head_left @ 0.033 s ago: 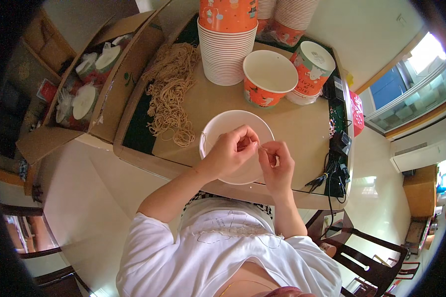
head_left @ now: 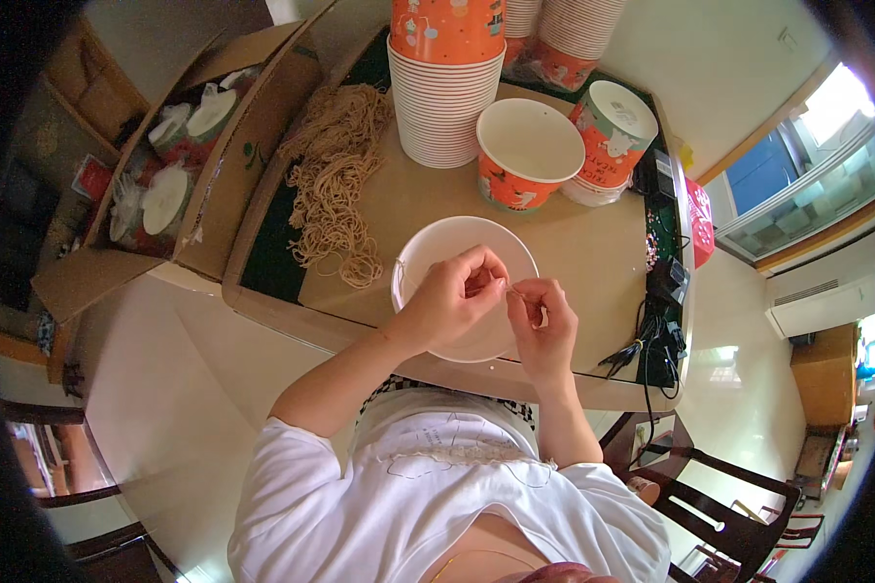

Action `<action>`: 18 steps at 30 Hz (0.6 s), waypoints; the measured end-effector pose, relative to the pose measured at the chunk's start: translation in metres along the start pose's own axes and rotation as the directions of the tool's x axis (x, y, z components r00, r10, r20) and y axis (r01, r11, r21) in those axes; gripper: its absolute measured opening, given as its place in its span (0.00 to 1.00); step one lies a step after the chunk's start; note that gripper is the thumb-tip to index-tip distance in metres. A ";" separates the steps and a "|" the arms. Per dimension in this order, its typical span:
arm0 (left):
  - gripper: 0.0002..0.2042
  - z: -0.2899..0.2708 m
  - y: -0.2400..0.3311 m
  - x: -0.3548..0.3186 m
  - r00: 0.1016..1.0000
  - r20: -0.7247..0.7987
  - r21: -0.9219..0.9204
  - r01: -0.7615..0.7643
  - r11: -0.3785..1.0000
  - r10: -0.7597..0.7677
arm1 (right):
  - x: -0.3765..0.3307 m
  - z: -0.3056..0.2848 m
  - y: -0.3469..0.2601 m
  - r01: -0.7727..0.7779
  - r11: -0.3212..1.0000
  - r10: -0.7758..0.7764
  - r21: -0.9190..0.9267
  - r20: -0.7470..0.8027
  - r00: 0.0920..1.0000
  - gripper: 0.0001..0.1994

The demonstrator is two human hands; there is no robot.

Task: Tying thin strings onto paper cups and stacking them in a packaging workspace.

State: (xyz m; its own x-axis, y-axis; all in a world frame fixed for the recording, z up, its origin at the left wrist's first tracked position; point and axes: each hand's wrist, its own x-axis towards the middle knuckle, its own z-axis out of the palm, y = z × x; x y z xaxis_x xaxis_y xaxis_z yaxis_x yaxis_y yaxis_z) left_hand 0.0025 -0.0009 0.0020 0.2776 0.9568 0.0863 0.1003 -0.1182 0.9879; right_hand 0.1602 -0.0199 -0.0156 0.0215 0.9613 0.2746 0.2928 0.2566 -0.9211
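A paper bucket with a white inside stands at the table's near edge, its mouth facing up. Both my hands are over it. My left hand is closed, thumb and index finger pinched together. Close to its right, my right hand is also pinched, the fingertips of the two hands almost meeting. A thin pale strand, which looks like string, shows between them. At the bucket's left rim a bit of string shows. A tangled heap of tan string lies to the left on the board.
A tall stack of paper buckets rises behind. An orange bucket stands upright beside it, with upturned buckets to the right. Black cables lie along the table's right edge. On the left is an open cardboard box of wrapped buckets.
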 end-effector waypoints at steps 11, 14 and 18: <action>0.03 0.001 -0.001 -0.001 0.998 -0.066 0.002 -0.004 1.000 0.004 | -0.002 0.002 0.002 -0.003 1.000 0.003 0.016 -0.030 1.000 0.06; 0.03 0.000 -0.003 0.000 0.997 -0.074 0.021 0.010 1.000 -0.008 | -0.003 0.001 0.005 0.060 0.998 -0.060 -0.018 -0.007 0.998 0.07; 0.03 0.001 -0.002 0.000 0.999 -0.036 -0.001 -0.036 0.999 0.036 | -0.004 0.001 0.007 0.054 0.998 -0.055 -0.044 -0.038 0.998 0.07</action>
State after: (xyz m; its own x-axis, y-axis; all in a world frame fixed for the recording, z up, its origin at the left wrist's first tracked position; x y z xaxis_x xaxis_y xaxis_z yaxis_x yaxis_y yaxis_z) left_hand 0.0035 -0.0014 -0.0003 0.2467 0.9609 0.1260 0.0889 -0.1519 0.9844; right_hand 0.1611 -0.0220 -0.0231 0.0420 0.9411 0.3356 0.3355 0.3031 -0.8920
